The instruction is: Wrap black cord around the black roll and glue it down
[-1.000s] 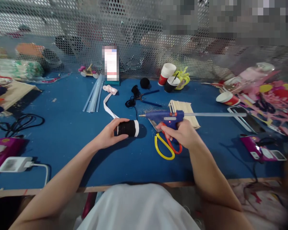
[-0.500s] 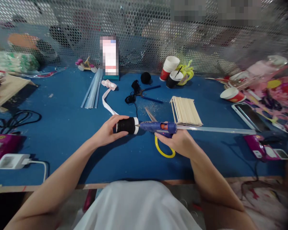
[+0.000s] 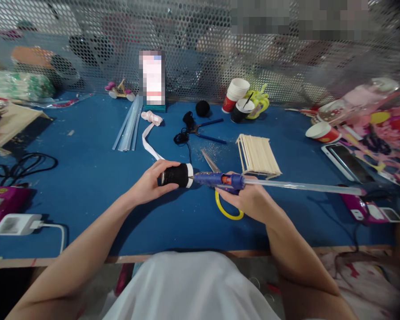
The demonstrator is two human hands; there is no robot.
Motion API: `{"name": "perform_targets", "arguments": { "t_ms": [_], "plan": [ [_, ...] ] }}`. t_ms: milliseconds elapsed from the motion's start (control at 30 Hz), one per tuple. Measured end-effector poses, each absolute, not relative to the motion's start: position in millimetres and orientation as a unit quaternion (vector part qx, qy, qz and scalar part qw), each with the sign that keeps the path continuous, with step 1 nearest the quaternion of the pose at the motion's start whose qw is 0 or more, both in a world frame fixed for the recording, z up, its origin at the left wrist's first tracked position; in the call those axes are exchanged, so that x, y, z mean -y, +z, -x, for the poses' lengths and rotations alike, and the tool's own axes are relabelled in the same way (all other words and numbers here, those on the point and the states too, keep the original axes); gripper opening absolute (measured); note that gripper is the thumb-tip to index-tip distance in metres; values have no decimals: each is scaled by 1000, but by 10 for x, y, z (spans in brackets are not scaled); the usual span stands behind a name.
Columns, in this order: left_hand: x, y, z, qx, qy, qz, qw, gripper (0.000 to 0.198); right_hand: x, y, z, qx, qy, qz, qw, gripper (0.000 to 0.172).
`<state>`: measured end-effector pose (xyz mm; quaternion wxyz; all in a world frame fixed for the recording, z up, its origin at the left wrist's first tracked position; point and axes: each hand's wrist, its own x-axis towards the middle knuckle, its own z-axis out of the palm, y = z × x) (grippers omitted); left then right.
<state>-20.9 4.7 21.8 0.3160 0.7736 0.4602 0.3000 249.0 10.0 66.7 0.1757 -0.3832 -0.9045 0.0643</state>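
Observation:
My left hand (image 3: pixel 149 183) is closed around a paper cup wound with black cord (image 3: pixel 174 175), lying on its side with its white rim to the right. A blue hot glue gun (image 3: pixel 235 181) is in my right hand (image 3: pixel 258 200), its nozzle at the cup's white rim. From the gun's back a long clear glue stick (image 3: pixel 300 185) sticks out to the right. Scissors with yellow handles (image 3: pixel 231 217) lie on the table, partly hidden under the gun and hand. Black cord (image 3: pixel 181 137) runs from a small tangle towards the cup.
Beyond my hands lie blue-handled pliers (image 3: pixel 211 138), a white ribbon (image 3: pixel 148 141), glue sticks (image 3: pixel 126 131) and a wooden stick frame (image 3: pixel 260 153). Paper cups (image 3: pixel 236 91) and a propped phone (image 3: pixel 153 80) stand by the mesh screen. A white charger (image 3: pixel 16 224) sits left.
The back of the glue gun has dipped slightly, so the glue stick now slants lower to the right. The nozzle stays at the rim, and my left hand holds the cup almost still.

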Motion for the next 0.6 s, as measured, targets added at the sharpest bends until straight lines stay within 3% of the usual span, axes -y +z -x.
{"name": "perform_targets", "arguments": {
  "t_ms": [600],
  "plan": [
    [-43, 252, 218, -430, 302, -793, 308, 45, -112, 687, -2444, 906, 30, 385, 174, 25]
  ]
}}
